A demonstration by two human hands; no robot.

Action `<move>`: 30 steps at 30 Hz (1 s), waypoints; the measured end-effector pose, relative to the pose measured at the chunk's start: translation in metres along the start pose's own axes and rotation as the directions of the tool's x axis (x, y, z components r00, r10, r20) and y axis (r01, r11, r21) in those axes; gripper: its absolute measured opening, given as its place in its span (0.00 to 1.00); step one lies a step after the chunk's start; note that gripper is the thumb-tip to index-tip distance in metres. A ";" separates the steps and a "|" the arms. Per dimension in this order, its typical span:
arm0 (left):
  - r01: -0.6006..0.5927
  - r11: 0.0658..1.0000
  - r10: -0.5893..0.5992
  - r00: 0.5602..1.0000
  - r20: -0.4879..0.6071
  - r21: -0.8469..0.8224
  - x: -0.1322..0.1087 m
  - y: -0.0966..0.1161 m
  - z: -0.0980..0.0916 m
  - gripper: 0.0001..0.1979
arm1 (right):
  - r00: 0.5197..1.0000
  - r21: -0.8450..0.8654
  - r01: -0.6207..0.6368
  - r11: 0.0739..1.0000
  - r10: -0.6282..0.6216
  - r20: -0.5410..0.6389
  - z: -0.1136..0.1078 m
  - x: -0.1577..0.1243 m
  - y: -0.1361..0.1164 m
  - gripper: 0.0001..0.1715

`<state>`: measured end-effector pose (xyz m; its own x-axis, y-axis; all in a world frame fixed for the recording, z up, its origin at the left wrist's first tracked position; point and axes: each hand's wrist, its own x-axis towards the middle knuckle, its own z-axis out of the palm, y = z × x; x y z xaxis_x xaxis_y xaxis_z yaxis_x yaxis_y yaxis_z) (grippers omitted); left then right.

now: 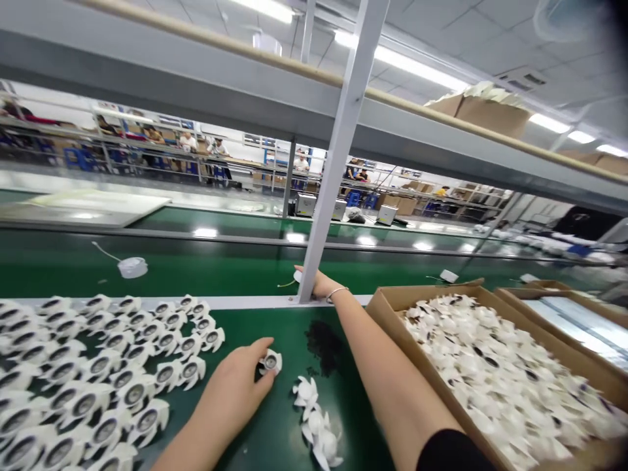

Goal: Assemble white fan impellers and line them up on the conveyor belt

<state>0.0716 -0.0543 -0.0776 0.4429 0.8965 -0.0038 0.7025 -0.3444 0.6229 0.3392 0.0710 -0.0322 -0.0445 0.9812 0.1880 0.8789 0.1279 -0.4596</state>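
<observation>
Holding, left grip: The left grip (230,399) is closed, its fingers curled round one white fan (271,361) with a grey metal hub. The fan sits at the fingertips, just above the worktop (275,435).

Reaching, right grip: The right grip (318,284) is extended past a white post (338,196), with a bangle (338,293) at the wrist. Fingers are flat and partly hidden by the post; whether the grip is open or has hold of anything cannot be told. A small white part (297,277) with a yellow wire lies at the fingertips.

Fan rows: Packed hub-up fans (98,373) cover the worktop to the left of the left grip, the nearest just beside it.

Hubless fans: A few white fans without visible hubs (314,418) lie in a small cluster to the right of the left grip.

Dark heap: A heap of small dark pieces (324,347) lies between the held fan and the right arm.

Box: A cardboard box (387,314) to the right of the right arm is filled with loose white fans (490,379). A second box (540,294) stands just behind it.

Far belt: A white disc (132,267) with a cable lies on a green belt (206,265) beyond the worktop.

Far line: Co-workers (216,149) stand at a distant line.
</observation>
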 end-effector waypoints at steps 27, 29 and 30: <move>0.099 0.885 -0.212 0.956 -0.204 -0.456 0.002 0.009 -0.013 0.20 | 0.923 0.304 0.293 0.907 -0.351 0.160 0.024 -0.139 -0.082 0.04; 0.105 0.875 -0.202 0.967 -0.158 -0.473 0.005 0.006 -0.010 0.18 | 0.936 0.327 0.229 0.917 -0.299 0.184 0.025 -0.135 -0.083 0.03; 0.119 0.861 -0.208 0.970 -0.128 -0.495 0.006 0.004 -0.009 0.18 | 0.939 0.339 0.208 0.917 -0.284 0.193 0.026 -0.134 -0.084 0.04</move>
<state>0.0727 -0.0476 -0.0683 0.2124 0.9766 -0.0334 0.3814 -0.0514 0.9230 0.2586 -0.0671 -0.0413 -0.3833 0.9130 0.1395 0.6359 0.3704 -0.6770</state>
